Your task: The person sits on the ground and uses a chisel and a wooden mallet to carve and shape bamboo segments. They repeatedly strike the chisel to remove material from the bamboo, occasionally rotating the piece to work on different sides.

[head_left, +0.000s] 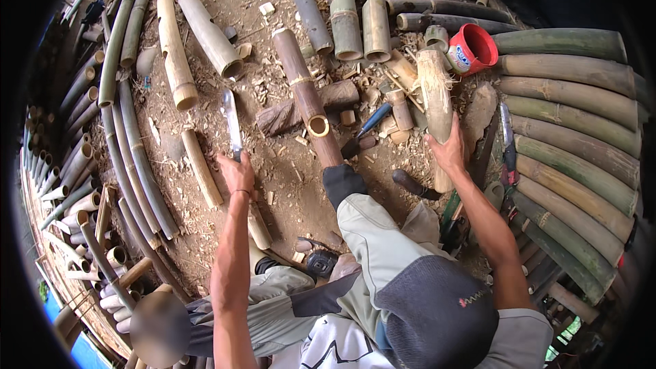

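My left hand (237, 172) is closed round the grip of a long-bladed knife (233, 123), its blade pointing away from me. My right hand (449, 142) grips a pale wooden mallet (434, 89) with a frayed, splintered head; a thinner end shows below the fingers. Between the hands lies a brown bamboo tube (298, 72) with a round hole cut in it. It rests across a dark log (280, 117), and its near end meets my outstretched leg (345, 188). A chisel with a blue handle (374, 120) lies to the right of the tube.
Wood chips litter the dirt floor (280, 184). Cut bamboo tubes (347, 27) lie at the far side, and long green bamboo poles (567, 102) are stacked at right. A red tub (473, 49) and another knife (508, 140) are beside them. More bamboo (78, 157) is piled at left.
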Tool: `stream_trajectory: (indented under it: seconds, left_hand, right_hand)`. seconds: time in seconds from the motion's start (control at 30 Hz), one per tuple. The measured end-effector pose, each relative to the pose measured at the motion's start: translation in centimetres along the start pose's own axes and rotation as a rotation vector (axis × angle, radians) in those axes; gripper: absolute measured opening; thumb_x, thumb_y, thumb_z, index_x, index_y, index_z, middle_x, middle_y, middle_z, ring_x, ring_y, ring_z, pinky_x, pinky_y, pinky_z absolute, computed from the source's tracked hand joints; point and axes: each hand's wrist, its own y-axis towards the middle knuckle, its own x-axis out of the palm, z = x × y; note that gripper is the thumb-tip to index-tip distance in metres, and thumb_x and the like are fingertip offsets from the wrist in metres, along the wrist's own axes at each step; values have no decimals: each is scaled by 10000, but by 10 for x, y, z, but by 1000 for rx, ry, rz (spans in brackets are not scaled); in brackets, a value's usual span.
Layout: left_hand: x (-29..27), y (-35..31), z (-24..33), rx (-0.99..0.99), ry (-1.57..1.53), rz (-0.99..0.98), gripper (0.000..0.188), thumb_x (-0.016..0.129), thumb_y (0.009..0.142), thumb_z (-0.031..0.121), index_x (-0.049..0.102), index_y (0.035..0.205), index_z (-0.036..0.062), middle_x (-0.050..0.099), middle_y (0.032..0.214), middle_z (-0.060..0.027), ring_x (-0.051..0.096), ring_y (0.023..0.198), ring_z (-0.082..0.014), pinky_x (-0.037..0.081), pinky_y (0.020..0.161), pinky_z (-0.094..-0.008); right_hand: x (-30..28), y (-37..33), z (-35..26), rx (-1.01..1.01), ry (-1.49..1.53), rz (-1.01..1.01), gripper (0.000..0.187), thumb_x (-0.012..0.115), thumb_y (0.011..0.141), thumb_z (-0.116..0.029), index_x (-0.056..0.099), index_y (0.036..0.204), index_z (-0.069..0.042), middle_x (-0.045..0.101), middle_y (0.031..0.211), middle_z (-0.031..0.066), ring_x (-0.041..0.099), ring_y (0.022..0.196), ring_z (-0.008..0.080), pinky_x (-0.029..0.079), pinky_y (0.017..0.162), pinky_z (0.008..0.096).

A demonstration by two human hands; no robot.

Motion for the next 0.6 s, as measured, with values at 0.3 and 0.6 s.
stream_trajectory:
  seconds: [0.3,0.6]
  left_hand:
    - [-217,-196,224,928,-1524,-1167,183,591,872,64,707,951,-53,662,975,-221,637,881,-274,505,794,-371]
    - [-217,-265,219,1244,-2045,-1673,149,581,910,107,687,923,4,604,934,-149,602,806,-281,470,709,-367]
  right_hand:
    - [-1,-61,-65,-383,-379,-578,690,720,796,-219,432,1411,-91,460,1307,247,476,1188,452,445,985,513]
    - [-29,-66,-83,-186,-553,-723,379,812,715,-174,639,1013,-17,613,1021,206,601,1014,355,480,887,452]
